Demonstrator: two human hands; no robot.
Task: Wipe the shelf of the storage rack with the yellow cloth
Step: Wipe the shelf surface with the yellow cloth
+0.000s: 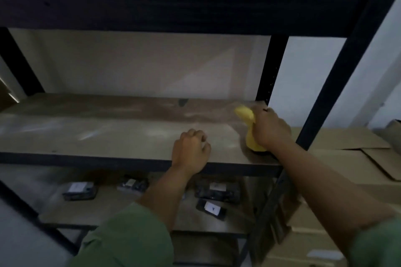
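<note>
The middle shelf (pixel 112 132) of a black metal storage rack is a dusty brown board with pale streaks. At its right end my right hand (pixel 270 129) is shut on the yellow cloth (pixel 249 128), pressing it onto the board close to the rear right post. The cloth sticks out to the left of my fingers and below them. My left hand (pixel 191 149) rests on the shelf's front edge near the middle, fingers curled, holding nothing.
The top shelf (pixel 173 6) carries several dark bags. The lower shelf (pixel 108 208) holds several small dark packets with white labels. Black uprights (pixel 338 76) stand at the right. Cardboard boxes (pixel 351 158) are stacked right of the rack. A dark spot (pixel 183 102) marks the shelf's back.
</note>
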